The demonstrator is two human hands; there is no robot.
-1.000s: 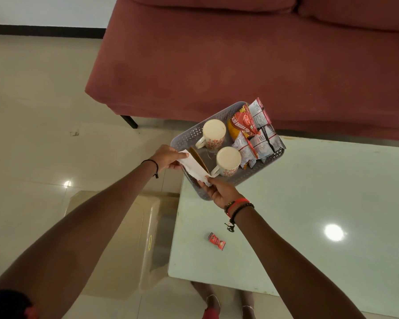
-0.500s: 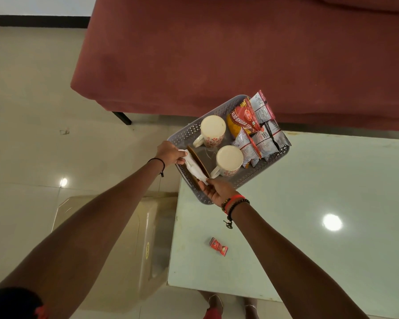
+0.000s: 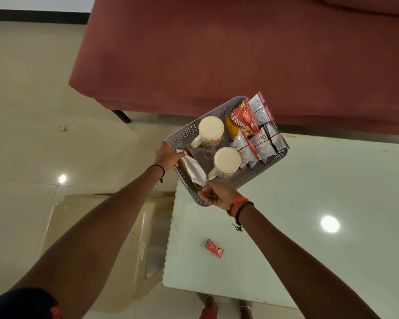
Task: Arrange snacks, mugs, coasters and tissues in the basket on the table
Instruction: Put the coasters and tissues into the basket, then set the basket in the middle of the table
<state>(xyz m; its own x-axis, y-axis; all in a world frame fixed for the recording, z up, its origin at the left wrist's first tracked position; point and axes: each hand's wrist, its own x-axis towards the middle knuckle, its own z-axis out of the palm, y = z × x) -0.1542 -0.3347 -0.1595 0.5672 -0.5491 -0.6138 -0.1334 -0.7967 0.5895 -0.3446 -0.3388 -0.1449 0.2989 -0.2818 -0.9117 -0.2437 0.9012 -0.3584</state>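
A beige plastic chair [image 3: 115, 245] stands on the tiled floor at the left, beside the pale glass table [image 3: 309, 226], and above it the left hand [image 3: 167, 156] pinches the far end of the white tissues [image 3: 194, 169] at the left rim of the grey perforated basket [image 3: 258, 174], which sits on the table's near-left corner. The right hand [image 3: 219, 194] pinches the near end of the tissues, which lean against brown coasters [image 3: 190, 155] standing on edge along the left wall. Further right in the basket stand two flower-patterned mugs [image 3: 226, 161], then snack packets [image 3: 253, 132] stacked against the right side, while a small red sachet [image 3: 214, 248] lies alone on the table nearer the person, in front of a dark red sofa [image 3: 240, 49].
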